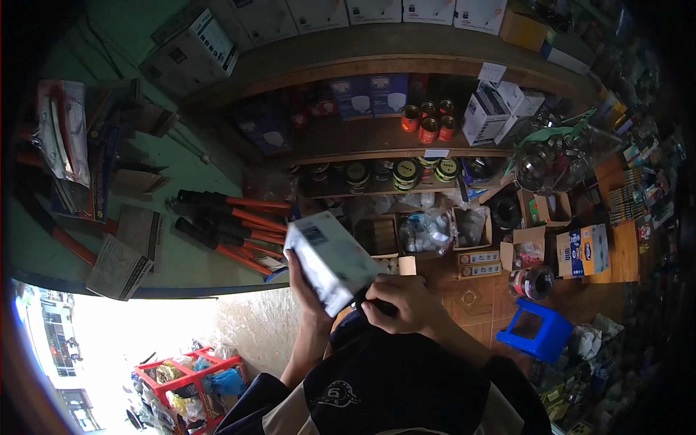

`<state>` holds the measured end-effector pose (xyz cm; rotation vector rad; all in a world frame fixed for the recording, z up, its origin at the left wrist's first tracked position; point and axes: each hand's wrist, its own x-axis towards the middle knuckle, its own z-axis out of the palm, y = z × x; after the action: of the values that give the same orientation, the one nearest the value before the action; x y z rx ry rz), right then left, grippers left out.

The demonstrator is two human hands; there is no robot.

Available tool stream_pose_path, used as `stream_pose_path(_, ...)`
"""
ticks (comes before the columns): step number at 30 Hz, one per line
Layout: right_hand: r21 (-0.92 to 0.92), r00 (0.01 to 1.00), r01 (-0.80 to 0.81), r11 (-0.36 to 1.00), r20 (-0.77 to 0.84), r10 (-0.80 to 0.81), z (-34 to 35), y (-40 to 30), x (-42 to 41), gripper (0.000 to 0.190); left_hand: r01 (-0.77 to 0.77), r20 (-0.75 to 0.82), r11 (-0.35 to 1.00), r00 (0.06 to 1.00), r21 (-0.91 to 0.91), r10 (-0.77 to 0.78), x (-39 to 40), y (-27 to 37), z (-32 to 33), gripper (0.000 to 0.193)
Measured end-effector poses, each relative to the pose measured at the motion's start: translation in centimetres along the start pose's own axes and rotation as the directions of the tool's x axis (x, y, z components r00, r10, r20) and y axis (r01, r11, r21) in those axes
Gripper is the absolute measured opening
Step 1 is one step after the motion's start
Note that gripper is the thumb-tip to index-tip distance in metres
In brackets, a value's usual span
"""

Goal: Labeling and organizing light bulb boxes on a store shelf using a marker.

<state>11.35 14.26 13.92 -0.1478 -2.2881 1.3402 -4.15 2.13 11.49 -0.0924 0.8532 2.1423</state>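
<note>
A white cardboard box with printed sides is held tilted in front of my chest. My left hand grips it along its left side, fingers partly hidden behind it. At the box's lower right end is my right hand, its fingers curled around something small and dark that I cannot make out. Whether the right hand also touches the box is not clear. Just left of the box, several tools with orange shafts and black grips lean against the green wall.
Wooden shelves ahead hold white boxes, blue boxes and orange cans. Below are open cartons of bagged goods. A blue plastic stool lies at the right; a red rack with bags stands lower left. Packaged tools hang at far left.
</note>
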Motion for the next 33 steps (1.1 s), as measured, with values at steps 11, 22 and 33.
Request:
stream_pose_path(11, 0.065, 0.884, -0.017, 0.998, -0.466, 0.045, -0.4, -0.5, -1.8, 0.014, -0.14, 0.012, 0.95, 0.99, 0.278, 0.142, -0.6, -2.5, -1.6, 0.067)
stream_pose_path(22, -0.022, 0.976, 0.054, 0.998, -0.208, -0.057, -0.7, 2.0, -1.0, 0.019, 0.066, 0.098, 0.987, 0.992, 0.146, -0.08, -2.0, -2.2, -0.6, 0.073)
stream_pose_path(33, -0.209, 0.945, 0.045, 0.977, -0.309, -0.11, -2.0, 2.1, 3.3, 0.016, 0.397, 0.011, 0.865, 0.907, 0.308, -0.42, -4.3, -3.4, -2.8, 0.074)
